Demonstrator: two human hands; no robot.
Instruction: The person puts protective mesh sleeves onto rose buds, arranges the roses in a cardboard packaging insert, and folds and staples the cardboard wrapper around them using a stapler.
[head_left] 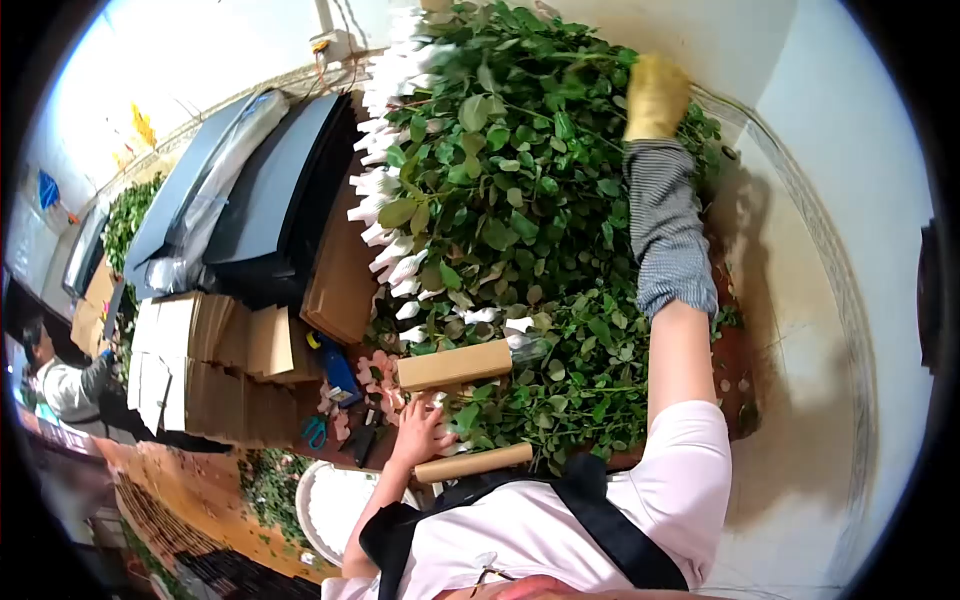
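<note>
My right hand [657, 97], in a yellow glove with a striped grey sleeve, is closed on leafy stems at the upper right of the pile. My bare left hand [420, 432] rests at the table's near edge with fingers apart, beside small white-wrapped buds and left of the green leaves [560, 410]. Green stems [530, 190] lie in a large heap, their white-wrapped heads [375, 183] lined up on the left. A brown cardboard block [455, 365] lies just beyond my left hand, and a cardboard roll [474, 463] lies nearer my body.
Stacked cardboard [215, 370], dark boxes [275, 190], blue-handled scissors [315, 432], a blue tool [338, 375] and pink pieces [378, 375] are on the left. A white tub [335, 510] stands below. Another person [70, 385] is at far left. A wall [860, 180] bounds the right.
</note>
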